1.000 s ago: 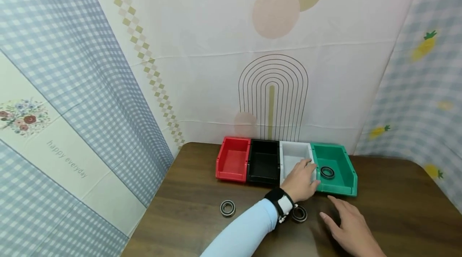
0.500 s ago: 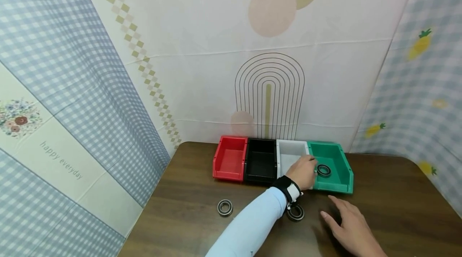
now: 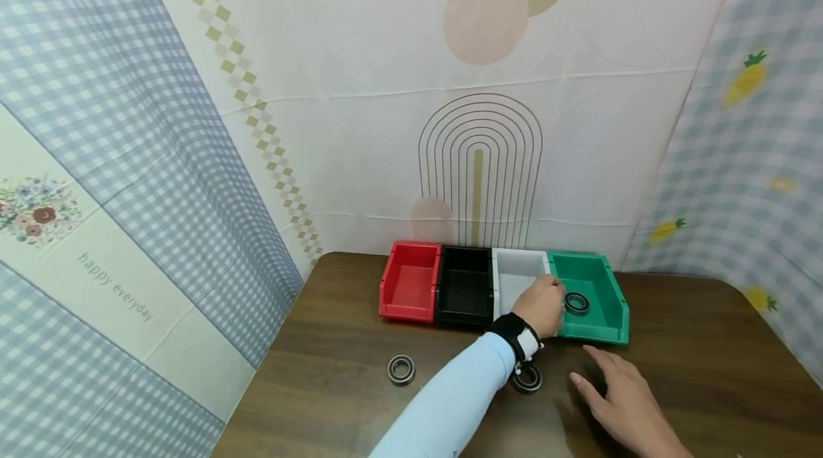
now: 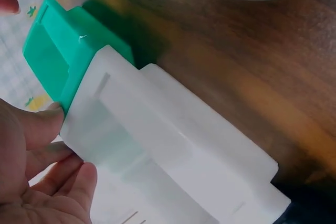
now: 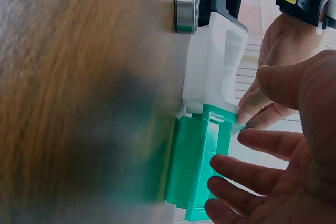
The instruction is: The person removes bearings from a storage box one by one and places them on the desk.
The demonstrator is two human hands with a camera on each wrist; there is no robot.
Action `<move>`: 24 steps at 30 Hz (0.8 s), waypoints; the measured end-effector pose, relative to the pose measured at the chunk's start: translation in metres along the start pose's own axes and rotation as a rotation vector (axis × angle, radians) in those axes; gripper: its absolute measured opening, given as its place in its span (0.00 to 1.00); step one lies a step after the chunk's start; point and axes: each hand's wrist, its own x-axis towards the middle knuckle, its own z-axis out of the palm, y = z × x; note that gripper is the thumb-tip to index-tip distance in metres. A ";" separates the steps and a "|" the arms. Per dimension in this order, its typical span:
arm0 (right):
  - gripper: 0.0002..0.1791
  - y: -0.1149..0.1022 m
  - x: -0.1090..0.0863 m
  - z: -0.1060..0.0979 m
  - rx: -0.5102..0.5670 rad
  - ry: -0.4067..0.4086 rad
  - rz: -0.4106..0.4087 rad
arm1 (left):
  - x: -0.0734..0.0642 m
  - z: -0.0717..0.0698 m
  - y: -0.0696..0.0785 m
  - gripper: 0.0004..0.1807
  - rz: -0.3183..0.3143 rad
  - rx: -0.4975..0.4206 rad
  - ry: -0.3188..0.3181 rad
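Note:
My left hand [image 3: 542, 306] grips the adjoining walls of the white bin [image 3: 511, 290] and the green bin [image 3: 601, 334]. In the left wrist view, its thumb [image 4: 44, 125] lies at the green side, with the fingers on the white side. A ball bearing [image 3: 576, 303] lies flat inside the green bin, beside that hand. My right hand [image 3: 620, 401] holds nothing; its fingers are spread in front of the green bin, low over the table. A second bearing [image 3: 529, 379] lies under my left wrist, partly covered by the watch-like strap.
A red bin [image 3: 411, 286] and a black bin [image 3: 466, 290] stand left of the white one, all side by side in a row. One more bearing [image 3: 401, 370] lies on the brown table [image 3: 328, 344] at the left. A patterned cloth [image 3: 360, 158] hangs behind.
My left hand has moved slightly right and its fingers have closed over the wall between the white and green bins. The right hand has stayed nearly still.

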 end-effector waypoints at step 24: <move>0.27 0.016 0.073 -0.009 0.145 0.206 -0.073 | 0.001 0.003 0.000 0.20 0.005 0.001 0.005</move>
